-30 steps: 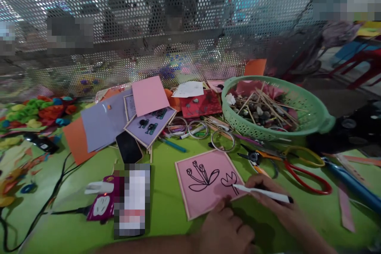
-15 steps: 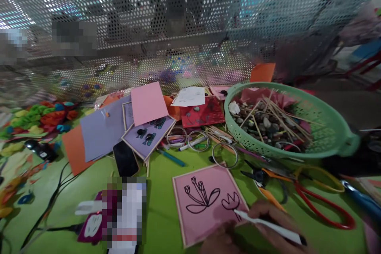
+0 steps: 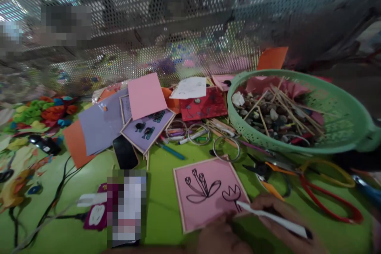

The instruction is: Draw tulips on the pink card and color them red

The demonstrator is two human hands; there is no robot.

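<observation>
A pink card [image 3: 196,214] in a thin pale wooden frame lies on the green table, with black line flowers drawn on it. My right hand [image 3: 276,216] is closed around a white marker [image 3: 282,224], whose tip touches the stem of the tulip-like flower at the right. At the card's lower edge, my left hand [image 3: 222,236] is bent over the frame and holds it; part of that hand runs out of view at the bottom. Beyond the card's top edge lies a round metal ring [image 3: 226,158].
A green plastic basket [image 3: 339,141] of stones and sticks stands at the right, with red-and-yellow-handled scissors [image 3: 318,200] and pliers [image 3: 260,170] before it. Leftward are a phone [image 3: 125,152], a charger with cables [image 3: 97,214] and coloured papers [image 3: 101,123]. A perforated metal screen [image 3: 133,51] rises behind.
The view has shifted slightly. The marker tip is a little lower along the tulip's stem, and the stem lines look longer. My left hand stays at the card's lower edge.
</observation>
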